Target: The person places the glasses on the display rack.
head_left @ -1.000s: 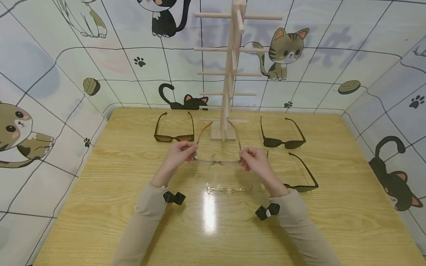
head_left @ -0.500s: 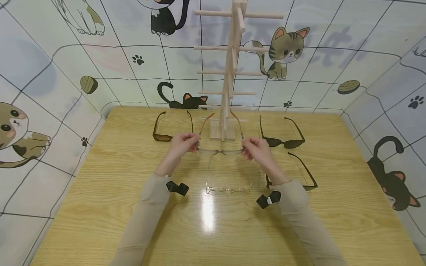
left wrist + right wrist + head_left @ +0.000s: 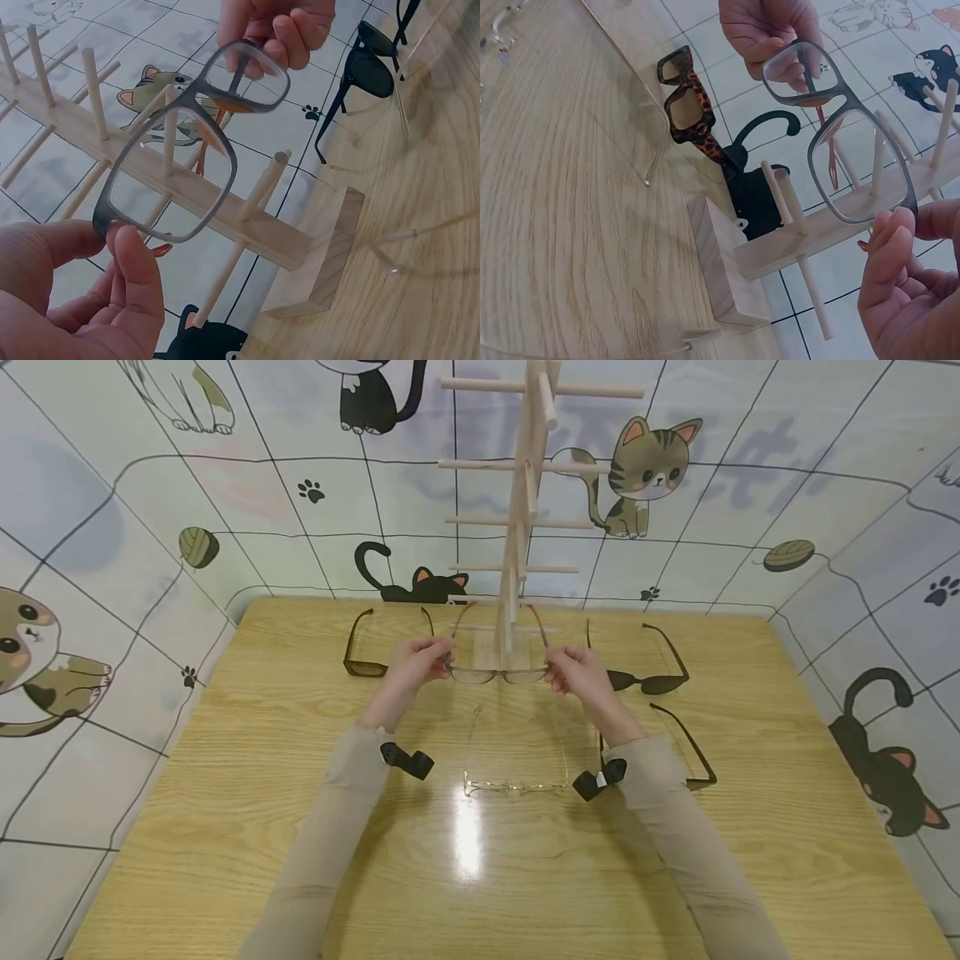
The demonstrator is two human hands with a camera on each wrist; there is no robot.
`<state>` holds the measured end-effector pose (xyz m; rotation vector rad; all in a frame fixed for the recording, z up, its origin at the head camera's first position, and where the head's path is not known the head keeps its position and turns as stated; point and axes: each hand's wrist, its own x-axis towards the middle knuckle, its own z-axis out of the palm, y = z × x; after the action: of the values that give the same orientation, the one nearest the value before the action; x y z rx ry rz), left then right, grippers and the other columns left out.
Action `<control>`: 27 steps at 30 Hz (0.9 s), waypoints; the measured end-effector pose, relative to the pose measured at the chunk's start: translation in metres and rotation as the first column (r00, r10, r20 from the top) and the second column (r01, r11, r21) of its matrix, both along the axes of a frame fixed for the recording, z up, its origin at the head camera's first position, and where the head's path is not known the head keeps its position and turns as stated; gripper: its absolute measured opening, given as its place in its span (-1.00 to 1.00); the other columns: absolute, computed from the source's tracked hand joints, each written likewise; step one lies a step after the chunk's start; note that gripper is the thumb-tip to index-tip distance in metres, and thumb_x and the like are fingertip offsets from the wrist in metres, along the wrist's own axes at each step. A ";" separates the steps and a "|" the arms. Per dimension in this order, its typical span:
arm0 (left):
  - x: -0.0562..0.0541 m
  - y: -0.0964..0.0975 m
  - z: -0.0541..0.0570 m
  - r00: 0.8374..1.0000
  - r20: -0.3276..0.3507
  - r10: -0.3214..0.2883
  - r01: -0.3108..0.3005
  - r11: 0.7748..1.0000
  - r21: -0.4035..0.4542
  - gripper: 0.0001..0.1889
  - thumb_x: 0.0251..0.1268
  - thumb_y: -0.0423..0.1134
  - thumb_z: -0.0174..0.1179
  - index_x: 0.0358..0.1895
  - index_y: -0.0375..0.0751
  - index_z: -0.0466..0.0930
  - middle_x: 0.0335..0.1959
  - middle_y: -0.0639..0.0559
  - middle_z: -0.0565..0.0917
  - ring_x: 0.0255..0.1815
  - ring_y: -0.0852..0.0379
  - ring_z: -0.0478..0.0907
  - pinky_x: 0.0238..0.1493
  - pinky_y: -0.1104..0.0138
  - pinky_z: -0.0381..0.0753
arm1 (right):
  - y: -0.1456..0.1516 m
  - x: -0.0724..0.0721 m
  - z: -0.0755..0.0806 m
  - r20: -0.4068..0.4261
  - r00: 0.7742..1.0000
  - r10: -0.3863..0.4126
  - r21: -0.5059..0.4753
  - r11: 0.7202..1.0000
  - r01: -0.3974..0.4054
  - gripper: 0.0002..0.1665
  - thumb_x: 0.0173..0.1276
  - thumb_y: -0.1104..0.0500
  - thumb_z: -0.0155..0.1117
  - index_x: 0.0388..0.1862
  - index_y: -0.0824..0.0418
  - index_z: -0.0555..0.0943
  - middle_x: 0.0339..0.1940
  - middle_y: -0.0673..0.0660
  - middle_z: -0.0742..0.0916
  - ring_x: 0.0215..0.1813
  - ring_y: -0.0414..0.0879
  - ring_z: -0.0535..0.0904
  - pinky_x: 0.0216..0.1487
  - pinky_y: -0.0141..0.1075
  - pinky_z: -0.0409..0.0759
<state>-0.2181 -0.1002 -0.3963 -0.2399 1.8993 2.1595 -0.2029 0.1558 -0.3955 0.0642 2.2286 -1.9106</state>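
Between both hands is a pair of grey-framed eyeglasses (image 3: 473, 677) with orange-brown temple tips, its temples open and pointing away. My left hand (image 3: 420, 662) pinches the frame at its left hinge corner; my right hand (image 3: 577, 677) pinches the opposite corner. In the left wrist view the same eyeglasses (image 3: 225, 142) hang in the air in front of a wooden peg stand (image 3: 187, 187). From the head view, the temples reach to either side of that stand's post (image 3: 517, 527), above its base. Whether they touch a peg cannot be made out.
Thin gold-rimmed glasses (image 3: 513, 787) lie nearer on the table (image 3: 420, 860). Tortoiseshell sunglasses (image 3: 686, 109) lie left of the stand, partly behind the left hand. On the right are dark sunglasses (image 3: 660, 684) and a second dark pair (image 3: 701, 782), partly covered by the right arm. A cat-print backdrop (image 3: 300, 527) stands behind.
Both hands have carried the grey eyeglasses forward, away from the body, up to the stand. The gold-rimmed glasses' temples show more fully now; the other glasses lie where they were.
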 end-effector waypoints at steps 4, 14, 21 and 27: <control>-0.007 0.002 -0.001 0.998 0.052 0.042 -0.045 0.996 0.072 -0.77 0.32 -0.25 0.16 -0.09 -0.35 0.56 -0.43 -0.01 0.59 -0.58 0.26 0.47 -0.52 0.53 0.55 | -0.002 -0.011 -0.003 0.043 0.999 -0.029 -0.035 0.999 0.031 -0.71 0.43 0.09 0.07 -0.30 0.33 0.48 -0.65 0.00 0.57 -0.67 -0.23 0.40 -0.60 -0.46 0.44; -0.017 0.007 -0.010 0.990 0.111 0.085 -0.104 0.978 0.178 -0.60 0.30 -0.39 0.14 0.18 -0.47 0.43 -0.44 0.04 0.63 -0.59 0.27 0.49 -0.50 0.53 0.54 | -0.003 -0.018 0.005 0.110 0.993 -0.053 -0.057 0.997 0.059 -0.77 0.44 0.13 0.04 -0.34 0.27 0.47 -0.67 -0.01 0.56 -0.68 -0.23 0.40 -0.60 -0.44 0.43; -0.021 0.011 -0.015 0.985 0.130 0.114 -0.140 0.967 0.211 -0.58 0.30 -0.42 0.14 0.21 -0.48 0.40 -0.46 0.06 0.64 -0.59 0.27 0.49 -0.49 0.53 0.52 | -0.001 -0.030 -0.011 0.086 0.993 -0.086 -0.048 0.995 0.090 -0.74 0.43 0.08 0.08 -0.34 0.26 0.50 -0.68 -0.04 0.56 -0.69 -0.27 0.39 -0.60 -0.46 0.45; -0.023 0.014 -0.016 0.985 0.110 0.132 -0.152 0.969 0.195 -0.59 0.30 -0.44 0.12 0.19 -0.50 0.40 -0.41 0.01 0.62 -0.60 0.27 0.46 -0.50 0.53 0.50 | -0.003 -0.031 -0.013 0.074 0.992 -0.106 -0.040 0.993 0.109 -0.73 0.43 0.09 0.08 -0.32 0.31 0.49 -0.69 -0.05 0.56 -0.70 -0.27 0.38 -0.61 -0.46 0.45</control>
<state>-0.2412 -0.0862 -0.4125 -0.4437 1.6403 2.3681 -0.2336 0.1532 -0.4089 0.2474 2.1758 -1.9779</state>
